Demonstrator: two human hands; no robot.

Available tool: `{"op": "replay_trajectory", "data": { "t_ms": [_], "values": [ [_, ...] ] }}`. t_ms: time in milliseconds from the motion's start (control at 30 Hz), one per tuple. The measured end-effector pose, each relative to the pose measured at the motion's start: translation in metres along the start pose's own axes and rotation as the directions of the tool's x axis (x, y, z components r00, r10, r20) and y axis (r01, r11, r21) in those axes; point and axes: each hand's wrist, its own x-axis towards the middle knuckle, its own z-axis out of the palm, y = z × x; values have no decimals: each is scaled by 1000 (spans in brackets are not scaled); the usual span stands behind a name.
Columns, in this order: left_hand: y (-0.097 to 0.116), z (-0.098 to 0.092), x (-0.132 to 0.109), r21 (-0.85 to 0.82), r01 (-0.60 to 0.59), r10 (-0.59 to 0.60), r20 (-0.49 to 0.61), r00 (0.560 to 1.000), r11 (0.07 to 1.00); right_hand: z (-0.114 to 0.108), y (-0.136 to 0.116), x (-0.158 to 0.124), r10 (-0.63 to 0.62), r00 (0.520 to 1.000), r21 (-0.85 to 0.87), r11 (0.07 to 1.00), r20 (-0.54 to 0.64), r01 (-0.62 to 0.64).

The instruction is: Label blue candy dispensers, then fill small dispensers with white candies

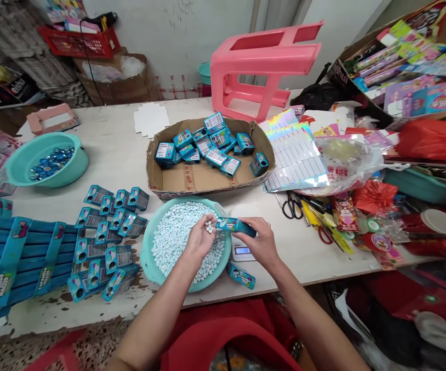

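Over a turquoise basin full of small pale-blue candies, my left hand is cupped, with a few candies in its palm and fingers. My right hand grips a small blue candy box lying on its side, one end facing the candies in my left hand. Behind my right hand a small digital scale shows partly, its display lit. Another blue box rests on the table beside the basin. Farther back, a cut-down cardboard carton holds several blue boxes.
To the left stand several small blue boxes, flat blue cartons and a basin of shiny blue pieces. A pink stool lies sideways at the back. Holographic sheets, scissors and packaging crowd the right side.
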Motion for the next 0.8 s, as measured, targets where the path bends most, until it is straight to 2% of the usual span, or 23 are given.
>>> {"op": "replay_trajectory", "data": {
  "t_ms": [67,167,300,400,467,533,667,800],
  "values": [
    [3,0,-2,82,2,-9,87,996,997,-1,16,-5,106,992,97,990,-63,-100],
    [10,-2,-3,203,-42,5,180,984,978,-3,46,-14,272,954,263,937,-129,-232],
    [19,-13,2,399,-145,91,151,984,906,-1,88,-19,396,901,424,857,-174,-295],
    [22,-26,9,491,-133,93,105,990,861,4,112,-16,456,871,470,819,-182,-330],
    [23,-33,13,535,-123,92,84,992,836,7,120,-13,478,862,491,799,-170,-346],
    [24,-36,16,580,-129,95,89,991,804,6,123,-11,465,873,486,803,-150,-344],
    [25,-35,19,646,-114,66,99,993,754,-8,120,-17,425,893,413,847,-148,-334],
    [25,-25,21,725,-77,-9,114,993,685,-30,123,-47,497,841,397,831,-213,-390]
  ]
}}
